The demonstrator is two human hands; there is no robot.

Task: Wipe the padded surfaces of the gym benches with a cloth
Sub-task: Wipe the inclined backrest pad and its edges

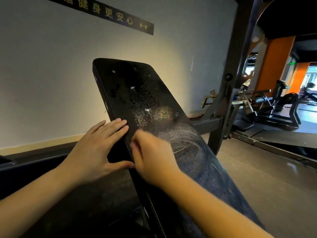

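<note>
Here the left hand lies open, fingers straight, bracing the left edge of the tilted padded surface, which looks firm and cracked, while the blurred right hand beside it shows no cloth, its grip unreadable.

Wall: pale, 9 to 12 o'clock.
Sign: dark strip with Chinese characters, 11 o'clock.
Frame: dark steel upright, 1 o'clock.
Pillar: orange, 2 o'clock.
Machine: black, 3 o'clock.
Floor: grey, 4 o'clock.
</note>
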